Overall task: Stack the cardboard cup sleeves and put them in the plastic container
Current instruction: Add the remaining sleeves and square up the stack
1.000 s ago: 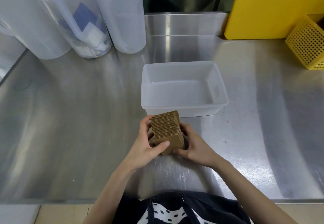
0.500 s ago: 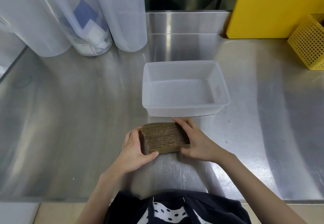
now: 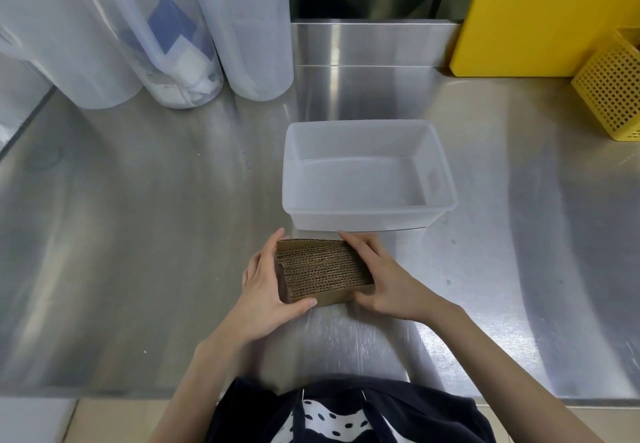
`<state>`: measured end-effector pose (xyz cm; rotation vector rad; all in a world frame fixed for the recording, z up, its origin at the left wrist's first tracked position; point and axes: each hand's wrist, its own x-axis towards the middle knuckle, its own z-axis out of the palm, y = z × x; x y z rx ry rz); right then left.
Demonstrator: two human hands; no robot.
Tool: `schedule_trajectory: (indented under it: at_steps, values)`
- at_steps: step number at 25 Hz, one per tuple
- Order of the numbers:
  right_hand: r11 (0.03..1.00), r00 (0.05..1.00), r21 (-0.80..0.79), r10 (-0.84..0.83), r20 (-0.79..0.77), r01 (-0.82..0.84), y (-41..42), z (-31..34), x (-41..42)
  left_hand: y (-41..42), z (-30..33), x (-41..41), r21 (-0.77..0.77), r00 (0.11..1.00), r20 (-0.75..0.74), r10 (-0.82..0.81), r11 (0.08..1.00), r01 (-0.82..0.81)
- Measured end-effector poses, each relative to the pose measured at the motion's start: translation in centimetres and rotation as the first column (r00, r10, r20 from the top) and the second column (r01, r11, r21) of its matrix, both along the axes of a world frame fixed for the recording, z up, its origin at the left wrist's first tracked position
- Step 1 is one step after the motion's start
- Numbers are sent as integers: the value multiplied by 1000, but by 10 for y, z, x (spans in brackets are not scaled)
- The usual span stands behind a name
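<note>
A stack of brown corrugated cardboard cup sleeves (image 3: 323, 271) stands on edge on the steel counter, just in front of the plastic container. My left hand (image 3: 265, 290) clasps its left end, thumb along the front face. My right hand (image 3: 379, 278) clasps its right end, fingers over the back. The translucent white plastic container (image 3: 367, 214) sits beyond the stack, with nothing inside it.
Three tall translucent plastic canisters (image 3: 180, 37) stand at the back left, one holding white and blue papers. A yellow board (image 3: 547, 13) leans at the back right beside a yellow perforated basket (image 3: 613, 92). The counter's front edge (image 3: 104, 392) runs near my body.
The stack was tilted and raised between both hands a second ago; now it is turned lengthwise and rests squared on the counter, with both hands at its ends.
</note>
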<state>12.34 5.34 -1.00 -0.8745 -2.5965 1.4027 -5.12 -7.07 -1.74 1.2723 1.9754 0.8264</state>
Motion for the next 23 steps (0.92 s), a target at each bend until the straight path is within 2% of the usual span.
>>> schedule_trajectory:
  at_steps: [10,15,23]
  values:
    - [986,998,-154,-65,5,65,4,-3,13,-2,-7,3,-61,999,23,23,998,-22]
    - [981,993,-159,-105,48,112,2,-8,18,-2,-13,3,-142,998,31,56,989,-51]
    - [977,992,-173,-119,45,125,-5,-15,13,3,-15,10,-160,998,15,59,986,-56]
